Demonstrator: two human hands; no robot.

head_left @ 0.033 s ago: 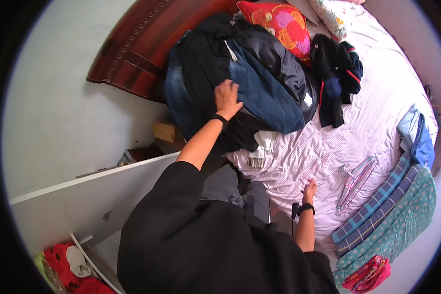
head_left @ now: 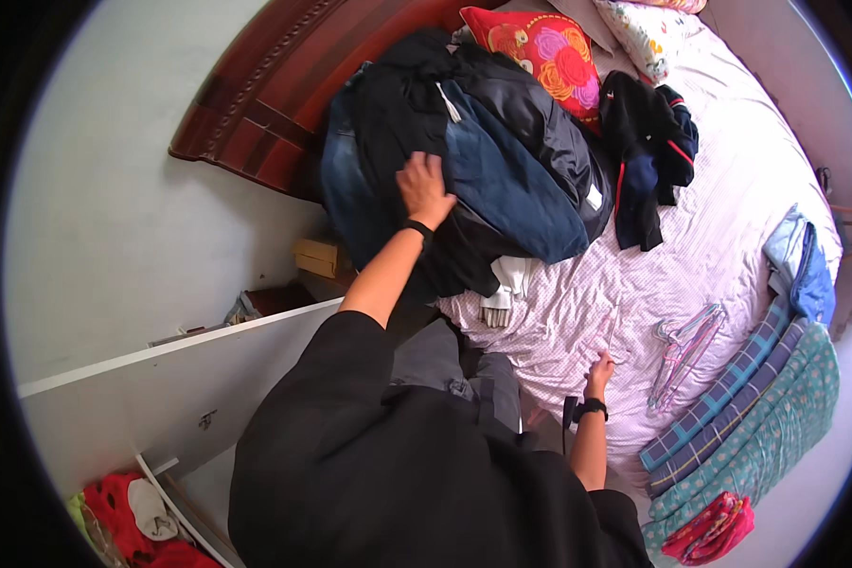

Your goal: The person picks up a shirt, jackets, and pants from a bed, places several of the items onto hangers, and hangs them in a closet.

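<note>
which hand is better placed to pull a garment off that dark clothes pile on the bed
Left, probably. The left hand already lies on the dark clothes pile, fingers spread. The right hand rests low on the pink sheet, apart from the pile.

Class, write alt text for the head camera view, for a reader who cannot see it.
Seen from above, a person's left hand presses on a pile of dark clothes at the head of a bed, while the right hand rests on the pale sheet near some hangers. A red flowered pillow lies beyond the pile.
</note>
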